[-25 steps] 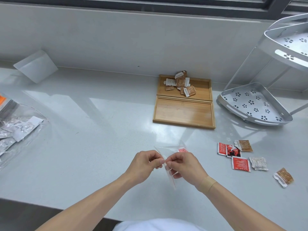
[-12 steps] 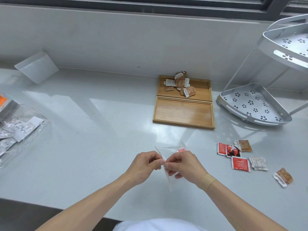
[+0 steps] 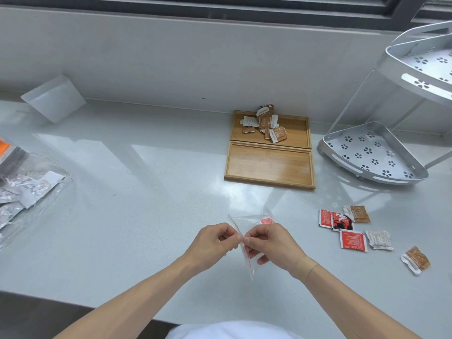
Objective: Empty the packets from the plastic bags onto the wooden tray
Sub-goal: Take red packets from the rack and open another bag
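I pinch one small clear plastic bag point(image 3: 247, 223) between both hands, my left hand point(image 3: 212, 243) and right hand point(image 3: 271, 243) meeting at its edge, fingers point(image 3: 232, 237) curled tight on the film. One red packet point(image 3: 266, 220) shows inside it; whether more are in there I cannot tell. Two wooden trays sit end to end at the back of the bench point(image 3: 137, 192): the far tray point(image 3: 293, 128) holds a heap of about seven brown and white packets point(image 3: 265, 124), the near tray point(image 3: 269, 165) lies bare. Six loose packets point(image 3: 353, 231) lie on the bench to my right: three red, two brown, one white. At the left edge a big clear bag point(image 3: 27, 192) holds silver sachets. A two-tier metal rack point(image 3: 374, 152) stands at the right.
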{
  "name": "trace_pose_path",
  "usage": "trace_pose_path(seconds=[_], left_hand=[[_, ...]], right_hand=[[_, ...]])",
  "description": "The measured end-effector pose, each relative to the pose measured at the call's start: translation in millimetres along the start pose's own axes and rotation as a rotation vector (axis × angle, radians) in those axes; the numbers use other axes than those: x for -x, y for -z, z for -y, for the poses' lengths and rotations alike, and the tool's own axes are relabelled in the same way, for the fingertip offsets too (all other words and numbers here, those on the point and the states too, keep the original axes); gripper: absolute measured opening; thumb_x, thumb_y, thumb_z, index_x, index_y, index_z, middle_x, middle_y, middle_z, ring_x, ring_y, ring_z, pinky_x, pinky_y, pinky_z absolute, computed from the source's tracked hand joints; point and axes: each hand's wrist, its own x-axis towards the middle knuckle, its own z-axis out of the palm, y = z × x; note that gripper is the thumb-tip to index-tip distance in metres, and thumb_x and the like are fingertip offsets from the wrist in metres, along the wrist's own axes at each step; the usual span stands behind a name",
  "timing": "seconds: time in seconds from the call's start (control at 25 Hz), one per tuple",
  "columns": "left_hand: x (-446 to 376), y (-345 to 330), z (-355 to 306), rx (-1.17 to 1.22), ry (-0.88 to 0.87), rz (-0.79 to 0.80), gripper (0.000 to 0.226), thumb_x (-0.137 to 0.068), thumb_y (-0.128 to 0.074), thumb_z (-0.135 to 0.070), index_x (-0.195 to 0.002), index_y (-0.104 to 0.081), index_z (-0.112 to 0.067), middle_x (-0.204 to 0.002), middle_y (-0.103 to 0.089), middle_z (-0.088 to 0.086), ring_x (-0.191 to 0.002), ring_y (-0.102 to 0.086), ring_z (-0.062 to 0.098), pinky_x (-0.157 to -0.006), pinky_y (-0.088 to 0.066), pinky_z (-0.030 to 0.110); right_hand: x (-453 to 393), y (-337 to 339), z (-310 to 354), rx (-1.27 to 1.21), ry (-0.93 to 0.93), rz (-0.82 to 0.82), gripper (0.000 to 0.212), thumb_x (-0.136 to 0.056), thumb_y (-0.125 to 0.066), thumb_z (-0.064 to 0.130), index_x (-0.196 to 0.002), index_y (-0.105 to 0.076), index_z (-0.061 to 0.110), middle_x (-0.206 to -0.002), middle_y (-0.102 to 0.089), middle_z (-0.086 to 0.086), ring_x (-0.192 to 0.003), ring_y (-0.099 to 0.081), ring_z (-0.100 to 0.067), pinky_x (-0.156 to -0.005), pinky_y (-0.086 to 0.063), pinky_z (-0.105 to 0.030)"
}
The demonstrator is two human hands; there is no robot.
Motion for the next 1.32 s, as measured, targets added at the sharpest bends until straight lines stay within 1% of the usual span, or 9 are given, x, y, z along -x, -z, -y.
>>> trace_pose_path(seconds=[0.08, 0.12, 0.32, 0.56, 0.64, 0.76, 0.92, 1.16, 1.32], left_hand=[[0, -2, -1, -0.048, 0.041, -0.007, 0.049, -0.064, -0.073, -0.071, -0.072, -0.067, -0.022, -0.064, -0.062, -0.003, -0.060, -0.054, 0.008, -0.057, -0.048, 0.028], [-1, -2, -2, -0.063, 0.057, 0.003, 0.051, -0.060, -0.074, -0.073, -0.069, -0.066, -0.023, -0.062, -0.060, -0.006, -0.058, -0.052, 0.008, -0.055, -0.046, 0.027], [-3, 4, -4, -0.005, 0.085, 0.155, 0.022, -0.077, -0.076, -0.047, -0.071, -0.069, -0.027, -0.067, -0.068, -0.009, -0.063, -0.061, 0.005, -0.056, -0.050, 0.021], [-1, 5, -10, -0.080, 0.105, 0.190, 0.020, -0.086, -0.067, -0.040, -0.075, -0.066, -0.023, -0.067, -0.064, -0.009, -0.062, -0.060, 0.005, -0.056, -0.046, 0.020], [-1, 2, -12, -0.123, 0.103, 0.164, 0.019, -0.085, -0.066, -0.037, -0.073, -0.065, -0.022, -0.065, -0.062, -0.009, -0.060, -0.058, 0.005, -0.056, -0.044, 0.018], [-2, -4, -17, -0.190, 0.102, 0.093, 0.019, -0.080, -0.062, -0.029, -0.062, -0.057, -0.023, -0.058, -0.055, -0.013, -0.056, -0.051, 0.009, -0.057, -0.042, 0.025], [-2, 1, -15, -0.249, 0.131, -0.023, 0.021, -0.077, -0.057, -0.025, -0.058, -0.049, -0.021, -0.044, -0.044, -0.016, -0.042, -0.035, 0.004, -0.049, -0.030, 0.024], [0, 22, -14, -0.312, 0.128, -0.069, 0.017, -0.070, -0.057, -0.034, -0.057, -0.051, -0.025, -0.045, -0.047, -0.017, -0.043, -0.038, 0.005, -0.051, -0.033, 0.025], [-3, 20, -26, -0.489, 0.056, -0.105, 0.019, -0.070, -0.054, -0.037, -0.059, -0.049, -0.024, -0.051, -0.050, -0.013, -0.049, -0.043, 0.009, -0.052, -0.033, 0.026]], right_hand=[[0, -2, 1, 0.049, 0.027, -0.011, 0.009, -0.085, -0.068, 0.017, -0.081, -0.073, 0.012, -0.071, -0.075, -0.001, -0.070, -0.074, -0.014, -0.057, -0.057, -0.025], [0, -3, 1, 0.068, 0.036, -0.008, 0.008, -0.084, -0.067, 0.016, -0.081, -0.073, 0.012, -0.071, -0.075, -0.001, -0.069, -0.074, -0.014, -0.057, -0.057, -0.025], [0, -2, 0, 0.158, 0.050, -0.015, 0.011, -0.088, -0.064, 0.017, -0.081, -0.071, 0.015, -0.068, -0.073, 0.003, -0.068, -0.072, -0.010, -0.058, -0.059, -0.026], [6, -5, -1, 0.307, 0.114, -0.087, 0.009, -0.086, -0.061, 0.021, -0.079, -0.066, 0.019, -0.068, -0.069, 0.003, -0.067, -0.069, -0.016, -0.057, -0.061, -0.030], [7, -7, -1, 0.423, 0.163, -0.139, 0.008, -0.083, -0.062, 0.022, -0.076, -0.063, 0.020, -0.064, -0.065, 0.007, -0.060, -0.065, -0.015, -0.059, -0.060, -0.034], [6, -13, 0, 0.525, 0.210, -0.210, 0.006, -0.079, -0.061, 0.019, -0.073, -0.060, 0.019, -0.061, -0.062, 0.009, -0.055, -0.059, -0.012, -0.063, -0.057, -0.037], [3, 0, -1, 0.681, 0.229, -0.376, 0.004, -0.078, -0.059, 0.018, -0.077, -0.062, 0.014, -0.070, -0.070, 0.001, -0.071, -0.065, -0.023, -0.064, -0.052, -0.035], [13, 45, 1, 0.809, 0.213, -0.480, 0.004, -0.076, -0.061, 0.017, -0.074, -0.058, 0.017, -0.063, -0.066, 0.000, -0.063, -0.061, -0.027, -0.058, -0.050, -0.037], [17, 47, 7, 1.020, 0.209, -0.490, 0.005, -0.079, -0.054, 0.020, -0.077, -0.051, 0.016, -0.066, -0.063, -0.001, -0.065, -0.059, -0.028, -0.051, -0.033, -0.033]])
